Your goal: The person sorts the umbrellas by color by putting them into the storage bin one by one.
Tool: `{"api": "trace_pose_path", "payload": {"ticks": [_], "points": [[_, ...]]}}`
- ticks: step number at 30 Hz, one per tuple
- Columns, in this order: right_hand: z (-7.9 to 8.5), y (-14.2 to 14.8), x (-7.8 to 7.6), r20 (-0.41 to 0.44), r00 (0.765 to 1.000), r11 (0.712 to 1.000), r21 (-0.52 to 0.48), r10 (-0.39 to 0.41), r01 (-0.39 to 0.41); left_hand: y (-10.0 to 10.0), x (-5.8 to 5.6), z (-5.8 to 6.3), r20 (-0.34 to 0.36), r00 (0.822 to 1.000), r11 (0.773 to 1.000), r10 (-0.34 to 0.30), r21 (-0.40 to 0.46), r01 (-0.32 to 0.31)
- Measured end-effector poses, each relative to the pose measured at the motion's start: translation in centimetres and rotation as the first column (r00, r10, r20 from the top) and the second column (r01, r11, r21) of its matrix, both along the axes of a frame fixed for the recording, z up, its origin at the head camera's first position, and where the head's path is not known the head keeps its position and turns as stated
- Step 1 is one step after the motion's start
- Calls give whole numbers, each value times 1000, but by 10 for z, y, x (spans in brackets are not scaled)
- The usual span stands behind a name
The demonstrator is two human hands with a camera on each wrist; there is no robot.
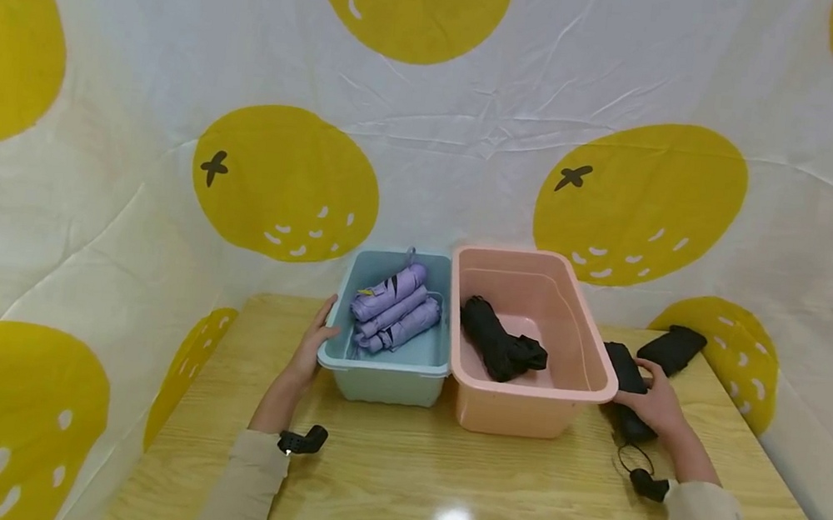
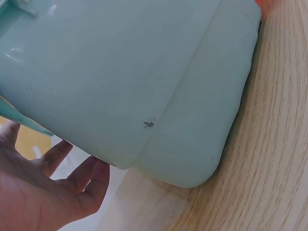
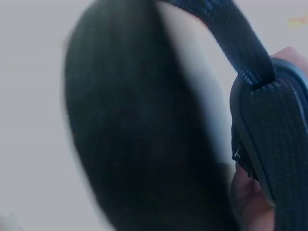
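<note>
My right hand grips a black folded umbrella beside the pink bin, at the table's right. Its wrist strap and handle end fill much of the right wrist view, next to a large blurred dark shape. My left hand holds the left rim of a light blue bin, with the thumb over the edge; in the left wrist view its fingers touch the bin's outer side. Purple folded umbrellas lie inside that bin. A black folded umbrella lies in the pink bin.
Another black folded umbrella lies at the table's back right, by the cloth. The two bins stand side by side on the wooden table. A white cloth with yellow fruit prints hangs behind and on both sides.
</note>
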State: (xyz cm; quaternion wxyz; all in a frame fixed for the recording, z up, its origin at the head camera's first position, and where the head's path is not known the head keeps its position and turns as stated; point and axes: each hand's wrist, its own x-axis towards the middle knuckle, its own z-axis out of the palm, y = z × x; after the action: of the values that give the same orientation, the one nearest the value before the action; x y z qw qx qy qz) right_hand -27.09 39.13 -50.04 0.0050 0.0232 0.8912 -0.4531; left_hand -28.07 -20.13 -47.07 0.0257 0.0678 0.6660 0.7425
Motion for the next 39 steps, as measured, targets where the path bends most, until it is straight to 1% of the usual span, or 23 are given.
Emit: {"api": "trace_pose_path", "payload": {"ticks": [3,5,10,12,15,19,23,26,28,30,32,35,39], "points": [[17,2,0,-16,1000,999,-39,6,-7,0,0,3,11,1000,1000,-3,7,3],[31,3,1,-29,1000,998,-55,12,-13,0,2,6,20,1000,1000,-12,15,12],[73,-1,-1,-55,998,999,-27,33,-34,1,9,19,24,999,999,-36,8,36],[90,-5,-3,-62,997,998,-11,54,-55,1,8,19,26,999,999,-33,3,33],[114,-11,-8,-82,993,996,-3,85,-85,-1,5,15,24,999,1000,-25,10,25],[141,-24,-14,-112,989,994,-45,99,-104,-1,-1,6,6,1000,1000,-12,7,12],[164,-46,-17,-107,987,988,-90,119,-129,1,-2,0,-10,1000,1000,7,-2,-7],[177,-64,-20,-110,985,986,-79,135,-144,2,0,-2,-6,1000,1000,16,-2,-16],[182,-76,-23,-114,983,986,-70,143,-152,2,1,-3,0,1000,1000,13,-3,-13],[184,-86,-27,-111,981,984,-70,158,-166,2,2,-5,12,1000,1000,17,-6,-17],[185,-95,-32,-101,980,979,-91,173,-182,2,4,-6,13,1000,1000,20,-5,-20],[186,-110,-39,-92,976,968,-141,195,-207,3,4,-5,-7,1000,1000,14,0,-14],[192,-133,-44,-111,965,955,-156,236,-251,3,5,-2,-29,999,1000,14,-4,-14]]}}
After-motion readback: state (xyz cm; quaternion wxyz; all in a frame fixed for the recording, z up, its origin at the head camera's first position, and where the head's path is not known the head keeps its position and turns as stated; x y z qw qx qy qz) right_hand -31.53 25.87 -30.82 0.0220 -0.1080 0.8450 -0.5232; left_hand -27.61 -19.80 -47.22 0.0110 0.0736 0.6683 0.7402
